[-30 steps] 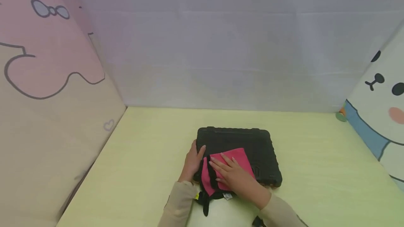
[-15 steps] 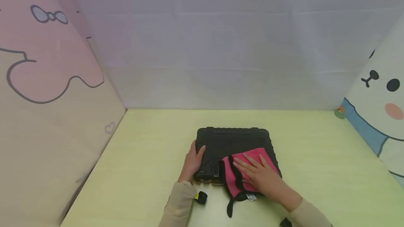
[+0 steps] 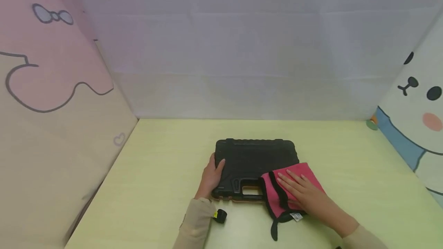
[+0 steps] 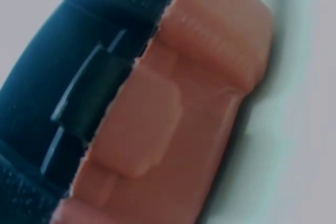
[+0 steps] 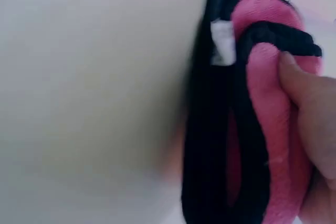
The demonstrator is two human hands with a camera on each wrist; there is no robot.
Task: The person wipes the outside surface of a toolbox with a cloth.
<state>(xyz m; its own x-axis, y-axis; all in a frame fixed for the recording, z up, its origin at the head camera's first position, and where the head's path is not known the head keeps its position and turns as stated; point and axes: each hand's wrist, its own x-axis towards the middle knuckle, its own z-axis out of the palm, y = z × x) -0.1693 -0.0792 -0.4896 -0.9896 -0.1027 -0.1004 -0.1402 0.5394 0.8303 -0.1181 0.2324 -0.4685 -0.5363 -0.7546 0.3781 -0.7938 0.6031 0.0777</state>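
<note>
A black plastic carrying case lies flat on the table, its handle cutout facing me. My left hand grips its left edge, thumb on top. The left wrist view shows the case's side with a black upper half and an orange lower half. A folded pink cloth with black trim, a black loop and a white tag overlaps the case's front right corner. My right hand rests on the cloth with straight fingers. In the right wrist view the thumb touches the cloth's pink side.
The pale yellow table extends to both sides of the case. A plain whitish sheet stands behind it, with cartoon-printed panels at left and right. A small black device sits by my left cuff.
My right hand has slid to the right across the case with the pink cloth under it, uncovering the case's handle. My left hand has stayed on the case's left edge.
</note>
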